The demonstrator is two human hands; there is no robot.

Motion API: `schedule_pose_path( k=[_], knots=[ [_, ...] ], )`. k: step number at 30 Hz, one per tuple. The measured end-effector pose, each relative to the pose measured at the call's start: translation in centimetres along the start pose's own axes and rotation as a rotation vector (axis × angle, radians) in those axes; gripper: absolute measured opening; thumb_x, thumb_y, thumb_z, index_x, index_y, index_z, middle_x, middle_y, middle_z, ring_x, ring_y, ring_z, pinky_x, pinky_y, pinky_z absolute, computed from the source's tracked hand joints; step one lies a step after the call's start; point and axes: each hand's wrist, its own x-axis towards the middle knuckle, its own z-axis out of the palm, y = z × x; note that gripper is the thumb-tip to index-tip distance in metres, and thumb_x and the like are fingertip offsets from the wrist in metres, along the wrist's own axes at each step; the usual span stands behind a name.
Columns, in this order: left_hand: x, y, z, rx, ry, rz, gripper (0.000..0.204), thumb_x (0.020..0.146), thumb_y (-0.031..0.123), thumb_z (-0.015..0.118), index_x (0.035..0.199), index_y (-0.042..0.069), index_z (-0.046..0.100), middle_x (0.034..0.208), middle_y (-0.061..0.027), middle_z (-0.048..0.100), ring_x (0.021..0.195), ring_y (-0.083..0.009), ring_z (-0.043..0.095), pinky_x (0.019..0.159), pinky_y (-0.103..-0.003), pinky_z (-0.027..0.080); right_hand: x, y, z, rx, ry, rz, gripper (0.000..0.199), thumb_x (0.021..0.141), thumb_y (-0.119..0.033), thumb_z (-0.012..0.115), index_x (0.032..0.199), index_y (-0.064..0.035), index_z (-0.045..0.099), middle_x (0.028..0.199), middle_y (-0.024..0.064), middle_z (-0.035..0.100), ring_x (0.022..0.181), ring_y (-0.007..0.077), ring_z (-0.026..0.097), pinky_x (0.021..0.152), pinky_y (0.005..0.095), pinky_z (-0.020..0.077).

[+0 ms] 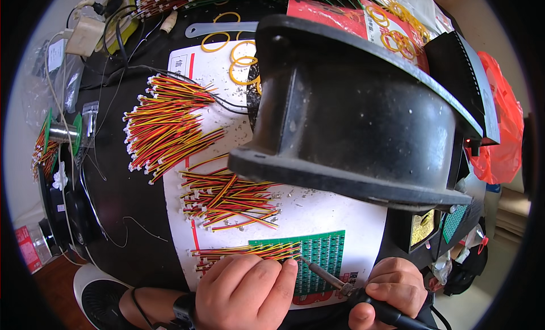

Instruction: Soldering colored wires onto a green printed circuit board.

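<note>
One green circuit-board panel (326,256) lies on one white sheet (329,212), at the near side of the tabletop (130,193); partly covered, its small units cannot be fully counted. One row of red, yellow and black wires (244,251) reaches over it from the left. One soldering iron (325,275) is held in my right fingers (392,287), closed around its dark handle; its tip stands near the wire ends, contact uncertain. My left fingers (282,287) are curled at the row's near edge; what they pinch, if anything, is hidden, and I cannot tell. Beyond are two further wire groups, a middle pile (227,196) and a larger left pile (170,125), too overlapped to count. One black housing (352,120) conceals much of the sheet. Right of the sheet, one dark holder (437,223) contains gold-coloured coils (423,230). At left, one green-flanged spool (78,131) carries silver wire (61,131). One red bag (499,125), far right, hides its contents; one clear container (38,246), lower left, is hard to make out.
</note>
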Motion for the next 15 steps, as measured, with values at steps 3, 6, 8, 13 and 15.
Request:
schedule_pose_path(
  k=[3,6,8,13,15],
  knots=[
    [0.0,-0.23,0.14,-0.012,-0.007,-0.001,0.01,0.08,0.0,0.066,0.088,-0.004,0.069,0.081,-0.0115,0.061,0.074,-0.0272,0.062,0.067,-0.035,0.052,0.06,0.17,0.07,0.0,-0.012,0.002,0.023,0.078,-0.006,0.074,0.088,0.0082,0.058,0.062,0.0128,0.055,0.048,0.0226,0.054,0.047,0.0317,0.0444],
    [-0.03,-0.17,0.06,-0.014,-0.021,0.003,0.011,0.08,0.0,0.066,0.089,-0.005,0.069,0.081,-0.0115,0.061,0.074,-0.0269,0.062,0.066,-0.035,0.052,-0.1,0.28,0.12,-0.007,-0.01,-0.007,0.023,0.078,-0.006,0.073,0.087,0.0086,0.058,0.062,0.0129,0.055,0.048,0.0217,0.052,0.046,0.0316,0.0432],
    [-0.09,-0.13,0.08,-0.016,-0.019,0.002,0.012,0.08,0.0,0.066,0.09,-0.005,0.069,0.081,-0.0114,0.061,0.074,-0.0268,0.062,0.066,-0.035,0.052,-0.46,0.58,0.34,0.087,0.106,-0.071,0.022,0.078,-0.005,0.073,0.087,0.009,0.058,0.061,0.0128,0.055,0.047,0.0206,0.051,0.045,0.0316,0.0416],
    [-0.12,-0.13,0.13,-0.01,-0.009,0.006,0.012,0.079,0.0,0.066,0.09,-0.005,0.069,0.082,-0.0114,0.062,0.075,-0.0269,0.062,0.067,-0.035,0.053,-0.25,0.22,0.31,0.064,0.093,0.01,0.021,0.077,-0.003,0.072,0.086,0.0093,0.057,0.062,0.0132,0.055,0.046,0.0205,0.049,0.045,0.0316,0.0405],
    [-0.12,-0.08,0.13,-0.005,0.001,0.007,0.012,0.079,0.0,0.066,0.09,-0.005,0.069,0.082,-0.0114,0.062,0.075,-0.027,0.062,0.067,-0.035,0.053,-0.12,0.2,0.42,0.05,0.09,-0.003,0.02,0.078,-0.003,0.072,0.086,0.0093,0.057,0.062,0.0139,0.056,0.046,0.0211,0.05,0.045,0.0316,0.0412]
  ],
)
